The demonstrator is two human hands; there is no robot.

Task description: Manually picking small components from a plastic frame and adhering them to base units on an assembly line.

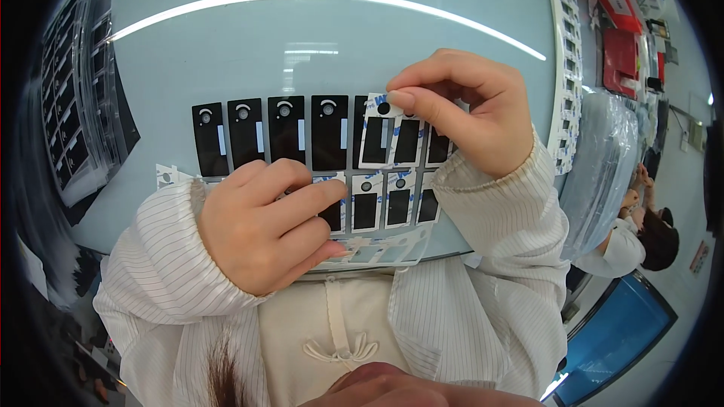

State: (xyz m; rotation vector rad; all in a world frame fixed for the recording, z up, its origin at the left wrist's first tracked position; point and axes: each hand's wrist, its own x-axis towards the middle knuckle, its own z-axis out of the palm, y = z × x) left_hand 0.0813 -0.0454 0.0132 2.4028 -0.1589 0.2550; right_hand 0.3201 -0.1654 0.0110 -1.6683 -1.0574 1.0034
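Observation:
My right hand (483, 109) pinches the top edge of a white adhesive frame (366, 136) with blue print between thumb and fingertips. The frame lies over a black panel in the upper row; whether it is stuck down I cannot tell. To its left are several bare black panels (329, 147), each with a small round lens and a pale arc near the top. Over the lower row rests my left hand (264, 226), fingers bent but apart, its index fingertip at a white-framed panel (332, 215). More white-framed panels (366, 211) lie to the right, some partly hidden by my right hand and sleeve.
A translucent backing sheet (388, 247) lies at the near table edge. Plastic-wrapped black sheets (83, 98) are on the left. At right are a long white strip with cut-outs (564, 68), clear plastic bags (599, 166) and red boxes (621, 60). Another person (641, 237) sits beyond.

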